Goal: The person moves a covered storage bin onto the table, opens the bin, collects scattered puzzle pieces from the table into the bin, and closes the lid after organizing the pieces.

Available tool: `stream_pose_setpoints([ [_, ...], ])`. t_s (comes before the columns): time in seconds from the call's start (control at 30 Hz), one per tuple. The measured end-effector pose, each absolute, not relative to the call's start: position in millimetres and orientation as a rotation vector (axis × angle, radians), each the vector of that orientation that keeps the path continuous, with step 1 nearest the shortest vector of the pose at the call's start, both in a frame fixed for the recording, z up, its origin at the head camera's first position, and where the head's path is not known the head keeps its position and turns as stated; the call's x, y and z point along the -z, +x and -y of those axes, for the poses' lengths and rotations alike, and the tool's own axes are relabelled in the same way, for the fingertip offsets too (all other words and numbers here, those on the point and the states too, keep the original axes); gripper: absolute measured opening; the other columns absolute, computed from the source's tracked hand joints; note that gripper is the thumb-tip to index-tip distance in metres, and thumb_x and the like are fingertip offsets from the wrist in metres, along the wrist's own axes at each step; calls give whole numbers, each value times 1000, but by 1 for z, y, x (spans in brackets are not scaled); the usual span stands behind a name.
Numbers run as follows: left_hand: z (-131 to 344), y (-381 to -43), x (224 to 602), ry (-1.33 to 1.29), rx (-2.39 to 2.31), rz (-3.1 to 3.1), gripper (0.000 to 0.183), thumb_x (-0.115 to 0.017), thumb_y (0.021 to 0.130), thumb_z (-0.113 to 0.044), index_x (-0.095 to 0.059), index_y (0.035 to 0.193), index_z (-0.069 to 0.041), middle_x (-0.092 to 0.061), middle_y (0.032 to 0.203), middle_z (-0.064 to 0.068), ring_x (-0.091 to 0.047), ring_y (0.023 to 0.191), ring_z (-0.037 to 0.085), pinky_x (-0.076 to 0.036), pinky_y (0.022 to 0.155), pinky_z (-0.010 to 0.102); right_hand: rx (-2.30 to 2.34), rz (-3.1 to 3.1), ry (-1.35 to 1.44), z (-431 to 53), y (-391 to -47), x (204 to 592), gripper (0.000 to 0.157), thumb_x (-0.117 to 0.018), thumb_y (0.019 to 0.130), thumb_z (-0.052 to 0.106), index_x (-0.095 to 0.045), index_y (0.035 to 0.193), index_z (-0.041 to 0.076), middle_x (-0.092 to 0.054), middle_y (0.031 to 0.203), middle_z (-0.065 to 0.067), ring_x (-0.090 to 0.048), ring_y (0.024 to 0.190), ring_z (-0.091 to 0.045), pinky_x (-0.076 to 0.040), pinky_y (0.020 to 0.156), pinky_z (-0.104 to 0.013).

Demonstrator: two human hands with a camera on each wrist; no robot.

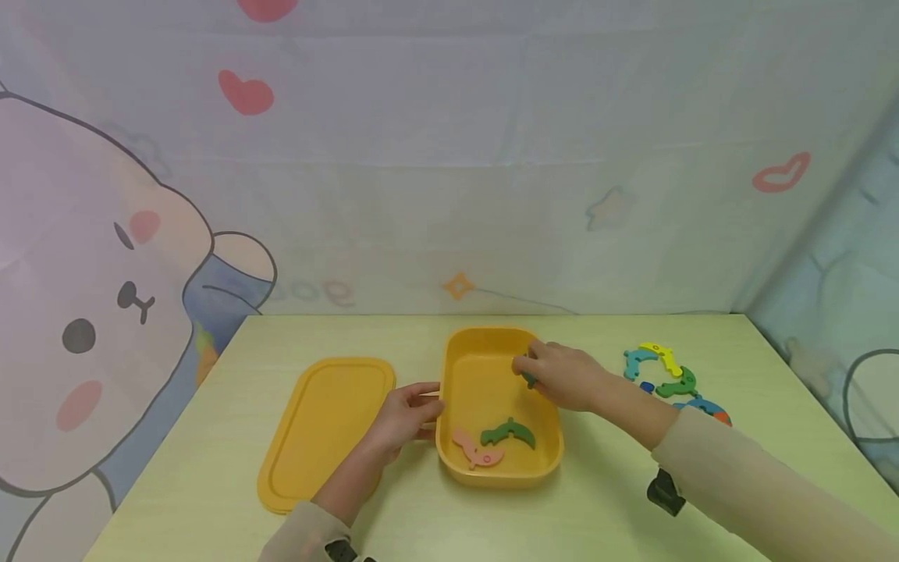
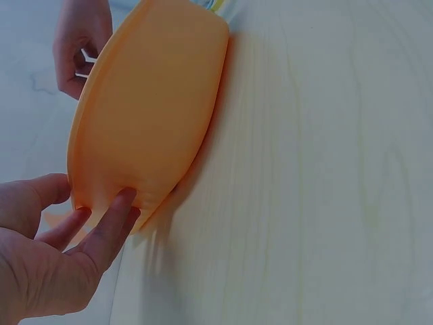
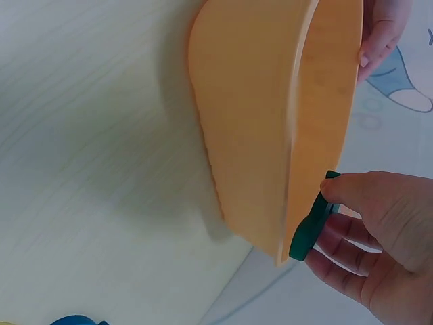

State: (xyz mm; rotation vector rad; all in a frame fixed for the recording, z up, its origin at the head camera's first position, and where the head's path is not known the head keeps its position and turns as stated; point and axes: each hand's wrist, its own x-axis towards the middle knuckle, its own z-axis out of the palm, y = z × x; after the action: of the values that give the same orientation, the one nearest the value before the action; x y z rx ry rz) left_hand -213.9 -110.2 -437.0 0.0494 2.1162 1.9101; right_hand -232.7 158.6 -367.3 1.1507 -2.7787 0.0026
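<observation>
Two puzzle pieces (image 1: 509, 432) in tub (image 1: 500, 478); right grip (image 1: 562, 376) pinching third piece (image 3: 309, 232); left grip (image 1: 407, 414) spread alongside; other pieces (image 1: 683, 382) right of tub, seemingly outstanding.

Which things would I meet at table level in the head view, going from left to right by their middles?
Flat yellow rounded lid, left hand, yellow rectangular plastic container, right hand, light-blue curved piece, bright-yellow curved piece, green curved piece outside the container, blue curved piece.
</observation>
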Motion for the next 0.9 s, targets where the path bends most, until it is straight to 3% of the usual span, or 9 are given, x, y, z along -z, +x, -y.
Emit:
stream_pose_setpoints([
  [0.53, 110, -213, 438, 53, -1912, -2111, 45, -59, 89, -12, -47, 130, 2, -56, 118, 25, -64, 92, 27, -56, 70, 37, -18, 2740, 1209, -135, -232, 361, 23, -67, 82, 8, -57, 100, 18, -49, 81, -3, -45, 62, -14, -37, 46, -19],
  [0.9, 110, -214, 437, 55, -1912, -2109, 45, -58, 90, -13, -47, 131, 2, -56, 119, 25, -64, 93, 28, -56, 71, 38, -85, 2766, 1212, -118, -235, 360, 24, -69, 82, 12, -57, 101, 19, -49, 83, -2, -46, 65, -15, -40, 50, -21],
])
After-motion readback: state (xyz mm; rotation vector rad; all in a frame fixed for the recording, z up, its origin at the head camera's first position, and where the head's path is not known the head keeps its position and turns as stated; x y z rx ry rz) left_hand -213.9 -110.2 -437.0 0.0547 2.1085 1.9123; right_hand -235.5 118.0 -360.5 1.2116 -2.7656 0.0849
